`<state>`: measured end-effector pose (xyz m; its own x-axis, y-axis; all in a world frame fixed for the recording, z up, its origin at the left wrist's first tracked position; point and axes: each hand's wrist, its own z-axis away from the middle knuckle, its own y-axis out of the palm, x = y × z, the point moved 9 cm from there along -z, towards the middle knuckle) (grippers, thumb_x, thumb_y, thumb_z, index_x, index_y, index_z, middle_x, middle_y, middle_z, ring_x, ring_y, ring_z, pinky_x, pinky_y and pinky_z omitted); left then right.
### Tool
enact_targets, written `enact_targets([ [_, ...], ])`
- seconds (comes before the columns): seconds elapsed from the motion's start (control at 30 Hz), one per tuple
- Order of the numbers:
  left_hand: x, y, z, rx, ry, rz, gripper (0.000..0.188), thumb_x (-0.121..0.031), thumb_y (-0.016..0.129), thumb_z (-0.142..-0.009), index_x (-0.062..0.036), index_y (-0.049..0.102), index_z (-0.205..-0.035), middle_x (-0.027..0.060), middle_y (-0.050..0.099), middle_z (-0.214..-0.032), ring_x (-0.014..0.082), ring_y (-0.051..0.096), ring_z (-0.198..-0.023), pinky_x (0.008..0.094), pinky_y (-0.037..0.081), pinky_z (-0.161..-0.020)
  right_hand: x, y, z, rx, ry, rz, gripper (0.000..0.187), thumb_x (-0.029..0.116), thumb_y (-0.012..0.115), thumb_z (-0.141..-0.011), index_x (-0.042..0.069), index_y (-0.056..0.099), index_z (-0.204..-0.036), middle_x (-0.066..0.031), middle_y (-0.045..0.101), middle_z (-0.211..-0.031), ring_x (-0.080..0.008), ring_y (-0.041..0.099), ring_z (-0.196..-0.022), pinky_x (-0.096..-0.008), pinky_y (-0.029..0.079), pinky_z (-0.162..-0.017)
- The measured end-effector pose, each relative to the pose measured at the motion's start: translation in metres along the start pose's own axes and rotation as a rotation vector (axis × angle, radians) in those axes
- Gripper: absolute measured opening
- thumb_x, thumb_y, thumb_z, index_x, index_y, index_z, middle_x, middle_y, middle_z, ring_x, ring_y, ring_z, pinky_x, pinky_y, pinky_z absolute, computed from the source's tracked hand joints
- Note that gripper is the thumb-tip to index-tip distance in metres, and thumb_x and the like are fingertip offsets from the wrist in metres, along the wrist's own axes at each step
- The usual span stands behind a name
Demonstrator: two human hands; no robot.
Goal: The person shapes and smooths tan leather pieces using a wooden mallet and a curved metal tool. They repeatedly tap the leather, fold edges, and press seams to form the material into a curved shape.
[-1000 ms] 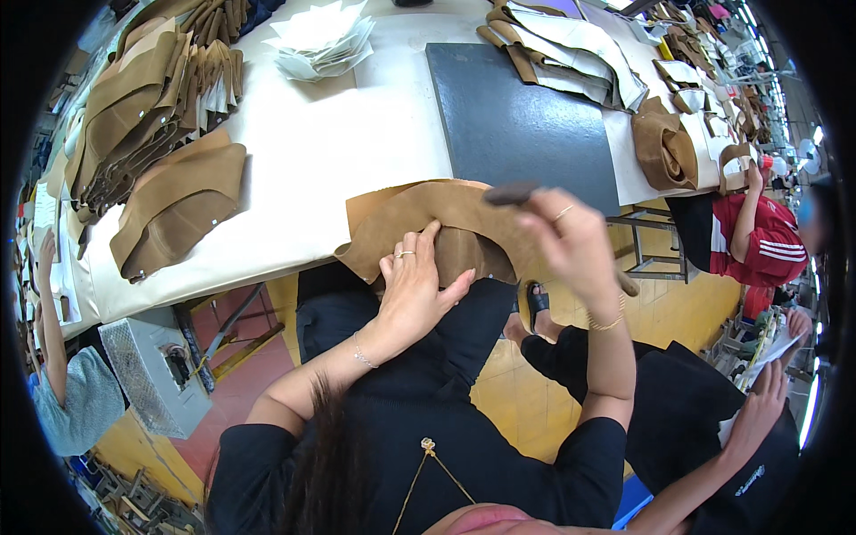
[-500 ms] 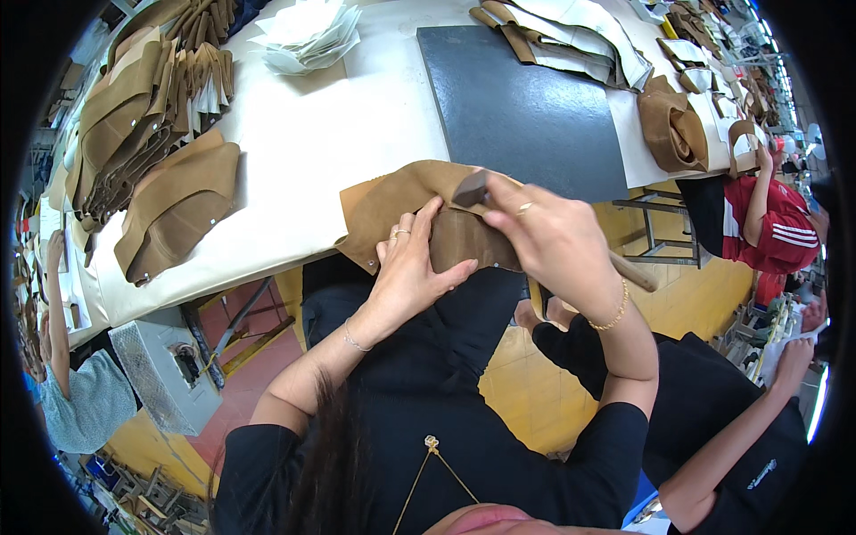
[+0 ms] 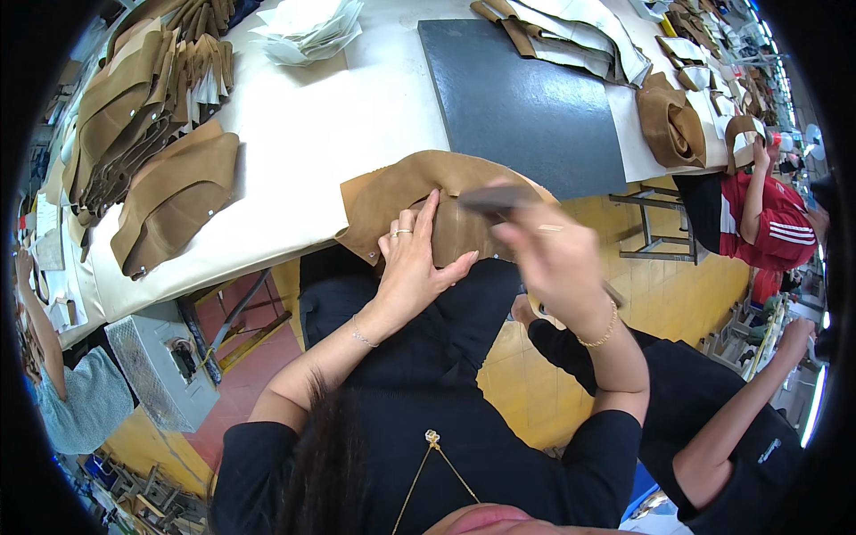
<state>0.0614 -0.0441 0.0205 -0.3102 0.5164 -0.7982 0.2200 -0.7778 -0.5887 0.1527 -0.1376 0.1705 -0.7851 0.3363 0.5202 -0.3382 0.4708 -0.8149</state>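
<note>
A curved brown leather piece (image 3: 392, 192) lies over the table's near edge in front of me, with a lighter tan flap at its left end. My left hand (image 3: 415, 254) is flat on it, fingers stretched and thumb apart, pressing it down. Over its right part, my right hand (image 3: 557, 259) is closed on a hammer (image 3: 495, 200), both smeared by motion. The hammer's dark head is just right of my left fingertips; its wooden handle shows below my wrist. Whether the head touches the leather I cannot tell.
A dark slab (image 3: 526, 107) lies on the white table (image 3: 294, 143) beyond my hands. Stacked leather pieces (image 3: 116, 116) and one separate piece (image 3: 178, 201) are at left. White sheets (image 3: 309, 31) and a rolled leather piece (image 3: 669, 125) lie farther back. Co-workers sit on both sides.
The hammer head and my right hand have shifted slightly right and lower, now blurred. My left hand stays on the leather in nearly the same place.
</note>
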Motion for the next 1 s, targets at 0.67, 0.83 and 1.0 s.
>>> enact_targets([
  [0.67,0.003,-0.007,0.0,-0.005,0.046,0.105,0.11,-0.055,0.084,-0.069,-0.0055,0.03,-0.152,0.0116,0.047,-0.118,0.027,0.049,-0.109,0.0431,0.035,-0.097,-0.002,0.032,0.021,0.216,0.051,0.199,0.051,0.011,0.073,-0.085,0.014,0.059,-0.134,-0.0064,0.066,-0.077,-0.0229,0.063,-0.058,-0.0351,0.051,-0.052],
  [0.83,0.006,-0.006,0.001,0.021,0.001,0.105,0.116,-0.062,0.083,-0.064,-0.004,0.031,-0.151,0.0128,0.047,-0.12,0.0292,0.048,-0.112,0.0445,0.034,-0.098,0.021,-0.011,0.016,-0.129,-0.043,0.009,0.049,0.022,0.069,-0.089,0.02,0.058,-0.137,-0.0055,0.058,-0.067,-0.0228,0.062,-0.054,-0.035,0.049,-0.05],
  [1.0,0.007,-0.005,-0.001,0.056,-0.016,0.139,0.119,-0.065,0.083,-0.063,-0.0027,0.032,-0.15,0.014,0.046,-0.121,0.0304,0.047,-0.113,0.0452,0.033,-0.098,0.016,0.027,0.019,0.245,0.015,0.338,0.05,0.024,0.069,-0.09,0.021,0.057,-0.139,-0.0057,0.057,-0.067,-0.0227,0.062,-0.054,-0.0345,0.048,-0.049],
])
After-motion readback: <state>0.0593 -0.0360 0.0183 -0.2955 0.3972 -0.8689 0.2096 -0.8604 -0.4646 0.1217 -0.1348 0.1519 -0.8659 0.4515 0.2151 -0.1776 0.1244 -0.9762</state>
